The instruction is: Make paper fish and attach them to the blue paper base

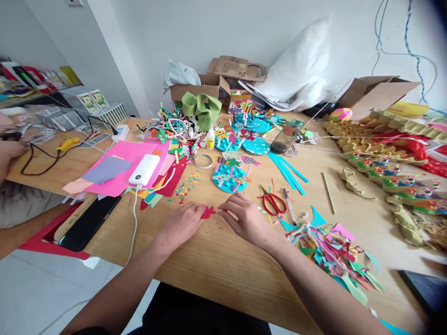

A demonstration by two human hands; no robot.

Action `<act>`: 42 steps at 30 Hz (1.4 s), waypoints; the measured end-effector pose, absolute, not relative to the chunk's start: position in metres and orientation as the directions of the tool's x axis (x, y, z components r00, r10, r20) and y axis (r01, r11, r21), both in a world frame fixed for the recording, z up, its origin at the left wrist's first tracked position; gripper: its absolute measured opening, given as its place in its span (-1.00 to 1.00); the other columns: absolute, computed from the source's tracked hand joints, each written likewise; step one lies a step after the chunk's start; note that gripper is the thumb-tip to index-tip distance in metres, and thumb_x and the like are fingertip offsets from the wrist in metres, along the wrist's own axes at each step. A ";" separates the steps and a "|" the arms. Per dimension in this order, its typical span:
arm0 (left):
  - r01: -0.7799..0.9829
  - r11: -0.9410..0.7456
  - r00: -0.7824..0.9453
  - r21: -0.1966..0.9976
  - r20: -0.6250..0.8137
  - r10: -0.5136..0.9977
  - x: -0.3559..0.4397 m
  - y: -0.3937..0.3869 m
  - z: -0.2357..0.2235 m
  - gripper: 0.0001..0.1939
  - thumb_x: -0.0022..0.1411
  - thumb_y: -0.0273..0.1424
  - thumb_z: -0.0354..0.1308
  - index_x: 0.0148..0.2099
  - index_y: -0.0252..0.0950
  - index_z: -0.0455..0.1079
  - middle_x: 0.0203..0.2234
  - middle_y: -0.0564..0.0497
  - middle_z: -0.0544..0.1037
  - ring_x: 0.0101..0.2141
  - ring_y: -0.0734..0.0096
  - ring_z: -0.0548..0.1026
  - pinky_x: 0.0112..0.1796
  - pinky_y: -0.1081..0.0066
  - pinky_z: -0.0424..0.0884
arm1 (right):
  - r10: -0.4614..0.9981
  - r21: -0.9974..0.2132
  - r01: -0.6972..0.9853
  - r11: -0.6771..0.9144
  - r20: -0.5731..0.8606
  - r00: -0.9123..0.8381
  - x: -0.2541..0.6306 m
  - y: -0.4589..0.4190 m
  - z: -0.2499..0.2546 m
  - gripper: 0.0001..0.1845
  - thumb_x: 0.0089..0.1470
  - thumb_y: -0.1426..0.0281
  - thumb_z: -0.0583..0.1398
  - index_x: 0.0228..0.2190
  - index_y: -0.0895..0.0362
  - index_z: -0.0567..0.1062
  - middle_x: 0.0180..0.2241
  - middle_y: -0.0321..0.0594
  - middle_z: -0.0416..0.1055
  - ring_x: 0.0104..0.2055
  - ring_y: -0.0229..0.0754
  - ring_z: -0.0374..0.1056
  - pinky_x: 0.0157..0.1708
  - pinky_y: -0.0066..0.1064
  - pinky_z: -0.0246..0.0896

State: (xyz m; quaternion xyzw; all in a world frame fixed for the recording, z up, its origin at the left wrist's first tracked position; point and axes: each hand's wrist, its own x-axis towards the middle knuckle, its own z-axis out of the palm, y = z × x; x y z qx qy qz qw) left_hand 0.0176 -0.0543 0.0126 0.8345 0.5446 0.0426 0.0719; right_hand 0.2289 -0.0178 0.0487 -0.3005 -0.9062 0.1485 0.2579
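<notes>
My left hand [183,222] rests on the wooden table, fingers closed on the left part of a small red paper fish [208,213]. The fish lies flat, its tail end toward my right hand [244,217]. That hand is just right of the fish, apart from it, thumb and forefinger brought together in a pinch. Anything between those fingertips is too small to make out. Beyond my left hand are scattered small coloured paper dots [188,186]. Behind the fish stands a round blue decorated piece [226,186] with paper fish on it.
Red-handled scissors [274,202] and a craft knife [289,207] lie right of my right hand. Paper scraps [335,253] pile nearer me. At left are coloured sheets [108,167], a white power bank [145,170] and a black phone [90,223]. Another person's arm [10,158] shows at far left.
</notes>
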 end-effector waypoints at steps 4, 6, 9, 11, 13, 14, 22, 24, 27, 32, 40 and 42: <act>0.884 -0.432 0.435 0.178 0.022 0.900 0.015 -0.054 0.009 -0.81 0.27 -0.50 0.02 -0.06 -0.30 0.29 -0.23 -0.13 0.52 -0.14 0.21 0.50 -0.09 0.23 0.40 | 0.644 -0.437 0.484 0.759 0.390 -0.659 0.234 -0.020 0.054 -0.79 0.23 0.38 0.08 -0.31 0.16 0.50 -0.39 -0.13 0.43 -0.27 -0.14 0.27 -0.24 -0.29 0.20; 0.878 -0.436 0.437 0.197 0.042 0.899 0.013 -0.055 0.007 -0.80 0.26 -0.50 0.02 -0.06 -0.30 0.30 -0.24 -0.13 0.53 -0.15 0.22 0.51 -0.08 0.23 0.41 | 0.651 -0.446 0.485 0.752 0.389 -0.652 0.236 -0.021 0.055 -0.80 0.23 0.38 0.08 -0.32 0.15 0.50 -0.40 -0.14 0.43 -0.27 -0.15 0.28 -0.25 -0.29 0.21; 0.877 -0.412 0.409 0.248 0.065 0.910 0.009 -0.055 0.005 -0.79 0.25 -0.52 0.01 -0.06 -0.29 0.32 -0.26 -0.11 0.54 -0.15 0.22 0.52 -0.09 0.23 0.42 | 0.668 -0.468 0.489 0.736 0.385 -0.637 0.239 -0.022 0.054 -0.81 0.23 0.40 0.09 -0.32 0.14 0.49 -0.39 -0.15 0.43 -0.27 -0.14 0.29 -0.25 -0.28 0.22; 0.881 -0.362 0.360 0.305 0.066 0.931 0.006 -0.054 0.003 -0.78 0.24 -0.53 0.01 -0.07 -0.26 0.33 -0.27 -0.09 0.56 -0.17 0.24 0.53 -0.12 0.26 0.43 | 0.677 -0.482 0.488 0.728 0.387 -0.626 0.239 -0.023 0.053 -0.82 0.22 0.41 0.09 -0.32 0.13 0.49 -0.39 -0.16 0.44 -0.26 -0.14 0.30 -0.25 -0.27 0.23; 0.871 -0.301 0.299 0.387 0.068 0.952 0.003 -0.051 0.001 -0.77 0.24 -0.54 0.00 -0.07 -0.24 0.32 -0.26 -0.06 0.57 -0.19 0.28 0.55 -0.15 0.30 0.44 | 0.680 -0.491 0.483 0.724 0.396 -0.617 0.239 -0.024 0.052 -0.82 0.22 0.41 0.09 -0.32 0.12 0.50 -0.38 -0.16 0.44 -0.26 -0.14 0.30 -0.25 -0.27 0.25; 0.857 -0.278 0.274 0.434 0.074 0.959 0.002 -0.049 0.001 -0.77 0.24 -0.55 -0.01 -0.07 -0.23 0.31 -0.25 -0.05 0.57 -0.20 0.30 0.55 -0.17 0.32 0.45 | 0.681 -0.495 0.481 0.724 0.401 -0.613 0.239 -0.024 0.052 -0.83 0.22 0.41 0.09 -0.32 0.12 0.50 -0.38 -0.16 0.45 -0.26 -0.14 0.31 -0.25 -0.27 0.25; 0.752 -0.307 0.263 0.584 0.161 0.951 0.008 -0.044 0.023 -0.66 0.21 -0.54 0.03 0.03 -0.23 0.15 -0.25 -0.03 0.57 -0.22 0.32 0.57 -0.23 0.34 0.47 | 0.692 -0.457 0.524 0.719 0.404 -0.598 0.233 -0.014 0.059 -0.86 0.18 0.38 0.15 -0.23 0.11 0.50 -0.29 -0.13 0.45 -0.18 -0.09 0.29 -0.17 -0.21 0.25; 0.771 -0.351 0.306 0.532 0.174 0.936 0.014 -0.045 0.034 -0.64 0.20 -0.56 0.04 0.04 -0.22 0.15 -0.23 -0.04 0.57 -0.20 0.30 0.57 -0.24 0.34 0.46 | 0.689 -0.429 0.542 0.723 0.395 -0.607 0.232 -0.009 0.061 -0.81 0.13 0.37 0.20 -0.18 0.11 0.49 -0.25 -0.11 0.44 -0.14 -0.06 0.28 -0.15 -0.19 0.24; 0.784 -0.445 0.395 0.432 0.204 0.896 0.025 -0.043 0.050 -0.65 0.19 -0.59 0.01 0.01 -0.21 0.18 -0.18 -0.04 0.56 -0.18 0.28 0.56 -0.22 0.35 0.44 | 0.699 -0.419 0.563 0.712 0.346 -0.626 0.234 -0.003 0.063 -0.87 0.10 0.41 0.23 -0.26 0.12 0.50 -0.29 -0.14 0.44 -0.17 -0.08 0.28 -0.19 -0.22 0.23; 0.768 -0.535 0.481 0.351 0.236 0.844 0.040 -0.034 0.065 -0.72 0.23 -0.58 -0.03 -0.03 -0.22 0.24 -0.19 -0.05 0.56 -0.14 0.26 0.53 -0.17 0.33 0.42 | 0.719 -0.455 0.569 0.685 0.293 -0.631 0.245 0.003 0.068 -0.91 0.09 0.46 0.24 -0.46 0.11 0.49 -0.42 -0.25 0.45 -0.26 -0.16 0.32 -0.22 -0.27 0.19; 0.608 -0.559 0.346 0.564 0.446 0.826 0.052 0.009 0.095 -0.55 0.25 -0.42 0.07 0.18 -0.20 0.14 -0.06 -0.07 0.53 -0.07 0.31 0.51 -0.05 0.31 0.41 | 0.744 -0.467 0.589 0.660 0.515 -0.426 0.288 0.036 0.094 -0.89 0.12 0.38 0.20 -0.42 0.10 0.51 -0.42 -0.22 0.45 -0.31 -0.17 0.32 -0.27 -0.31 0.21; 0.557 -0.551 0.280 0.621 0.484 0.829 0.056 0.027 0.104 -0.60 0.27 -0.39 0.05 0.14 -0.22 0.18 -0.11 -0.07 0.55 -0.10 0.32 0.52 -0.09 0.33 0.43 | 0.723 -0.422 0.638 0.644 0.608 -0.328 0.301 0.052 0.098 -0.85 0.14 0.33 0.18 -0.42 0.09 0.52 -0.41 -0.19 0.44 -0.30 -0.14 0.30 -0.26 -0.27 0.21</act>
